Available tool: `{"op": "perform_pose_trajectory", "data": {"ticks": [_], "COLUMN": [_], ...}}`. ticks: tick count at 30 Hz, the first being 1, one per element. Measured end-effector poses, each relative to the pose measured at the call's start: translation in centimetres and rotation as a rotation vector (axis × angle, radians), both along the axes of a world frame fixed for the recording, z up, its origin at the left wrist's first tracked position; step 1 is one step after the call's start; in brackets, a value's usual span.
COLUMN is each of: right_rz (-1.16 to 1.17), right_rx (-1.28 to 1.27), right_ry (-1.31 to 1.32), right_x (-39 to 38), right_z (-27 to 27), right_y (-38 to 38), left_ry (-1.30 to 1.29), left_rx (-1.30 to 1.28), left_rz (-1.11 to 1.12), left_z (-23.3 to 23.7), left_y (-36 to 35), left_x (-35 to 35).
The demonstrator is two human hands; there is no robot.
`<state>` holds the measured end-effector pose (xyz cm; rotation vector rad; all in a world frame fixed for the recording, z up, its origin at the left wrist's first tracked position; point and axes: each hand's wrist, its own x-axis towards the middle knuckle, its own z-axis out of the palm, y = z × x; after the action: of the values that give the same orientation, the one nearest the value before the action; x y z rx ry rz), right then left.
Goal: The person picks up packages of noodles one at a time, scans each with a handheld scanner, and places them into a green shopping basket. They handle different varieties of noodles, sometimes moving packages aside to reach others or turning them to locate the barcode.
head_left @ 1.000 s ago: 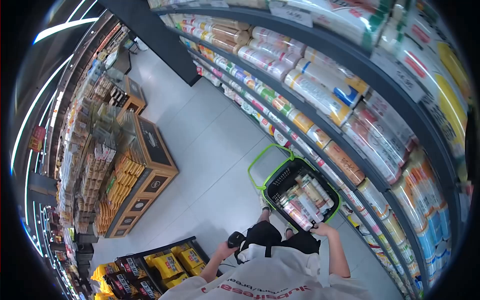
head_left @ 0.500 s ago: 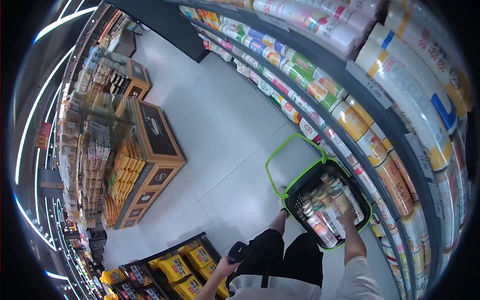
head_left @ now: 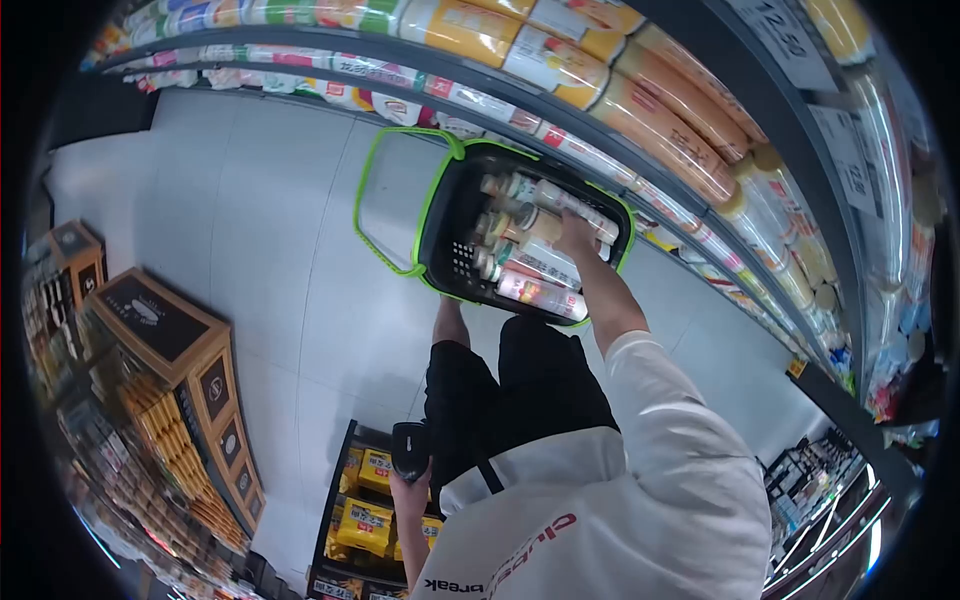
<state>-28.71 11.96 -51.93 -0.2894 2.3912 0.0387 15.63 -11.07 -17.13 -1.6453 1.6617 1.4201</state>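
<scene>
My left hand [head_left: 409,490] is closed around the handle of a black handheld scanner [head_left: 410,448], beside my left thigh. My right hand [head_left: 576,238] reaches down into a black shopping basket with a green rim [head_left: 432,215]. Its fingers, partly hidden, are bent around the end of a pale cylindrical pack [head_left: 545,225]. Several similar packs lie side by side in the basket, among them a white one with pink print [head_left: 541,295] nearest me. The green basket handle [head_left: 362,205] is folded down to the left.
Long shelves [head_left: 440,50] of wrapped cylindrical packs curve along the far side and right, close to the basket. A wood-edged display stand [head_left: 165,330] is on the left. A dark rack with yellow bags [head_left: 362,525] stands beside my left hand.
My view has turned and shifted, so the basket appears further up and left and more shelf shows above. My right hand stays in the basket; my left still holds the scanner.
</scene>
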Motion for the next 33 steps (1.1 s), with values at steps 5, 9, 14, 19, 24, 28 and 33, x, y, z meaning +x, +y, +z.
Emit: {"op": "perform_pose_trajectory", "data": {"ticks": [5,9,14,19,24,28,33], "right_rz": [0.116,-0.034,-0.326,-0.353,-0.66,-0.813,-0.863], "right_rx": [-0.148,-0.355,-0.784,-1.232,-1.57,-1.373,-1.722], "right_ry": [-0.116,-0.455,-0.868,-1.027,-1.521,-1.168,-1.692], "right_x": [0.2,1.2,5.1,8.7,11.8,12.7,12.6], "right_z": [3.8,10.6,22.2,38.5,45.3,46.3,48.2], "right_y": [0.6,0.7,1.1,1.7,1.8,1.6,2.6], "left_ry": [0.137,0.192,0.265,0.355,0.557,0.474,0.546], "left_rx": [-0.092,-0.026,-0.067,0.109,0.209,0.193,0.173], "left_rz": [0.092,-0.016,-0.21,-0.202,-0.219,-0.34,-0.472], "left_z": [1.3,-0.1,6.1,13.3,21.2,23.0,24.0], "left_y": [0.6,1.4,2.9,4.8,7.1,8.1,10.2], "left_x": [-1.5,-0.7,-7.0,-8.5,-8.9,-8.5,-9.0]}}
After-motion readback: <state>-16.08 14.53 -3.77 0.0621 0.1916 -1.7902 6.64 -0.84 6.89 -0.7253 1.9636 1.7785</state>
